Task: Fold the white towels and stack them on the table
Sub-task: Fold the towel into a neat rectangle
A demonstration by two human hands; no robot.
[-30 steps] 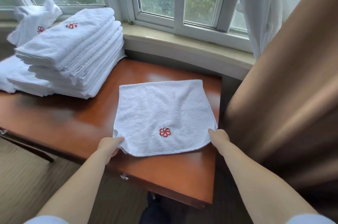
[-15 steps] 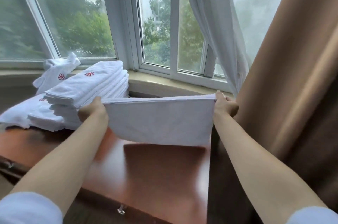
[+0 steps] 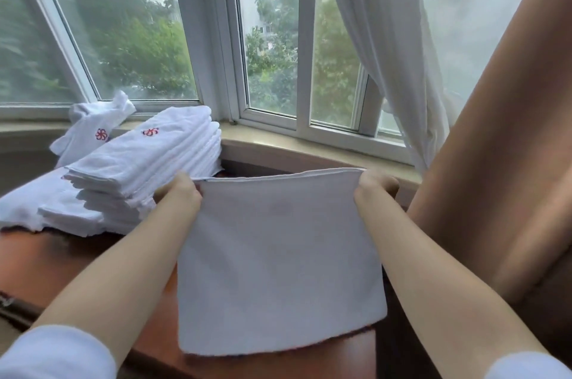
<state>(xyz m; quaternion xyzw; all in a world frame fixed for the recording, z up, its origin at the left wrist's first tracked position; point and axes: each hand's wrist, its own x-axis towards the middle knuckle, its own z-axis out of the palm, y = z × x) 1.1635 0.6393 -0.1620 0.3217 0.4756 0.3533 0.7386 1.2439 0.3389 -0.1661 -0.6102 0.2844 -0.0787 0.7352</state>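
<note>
A white towel (image 3: 278, 261) hangs in the air in front of me, folded double, with its plain side toward me. My left hand (image 3: 178, 196) grips its upper left corner and my right hand (image 3: 373, 191) grips its upper right corner. The towel's lower edge hangs just above the near part of the brown wooden table (image 3: 46, 267). A tall stack of folded white towels (image 3: 145, 174) with a red flower emblem on top stands at the table's far left.
A crumpled white towel (image 3: 96, 131) lies on the window sill (image 3: 309, 155) behind the stack. More white towels (image 3: 28, 208) lie flat left of the stack. A brown curtain (image 3: 495, 162) and a sheer white curtain (image 3: 387, 38) hang at the right.
The towel lay flat on the table a second ago; both hands have lifted it by its near corners. It now hangs lower and closer to me than half a second ago.
</note>
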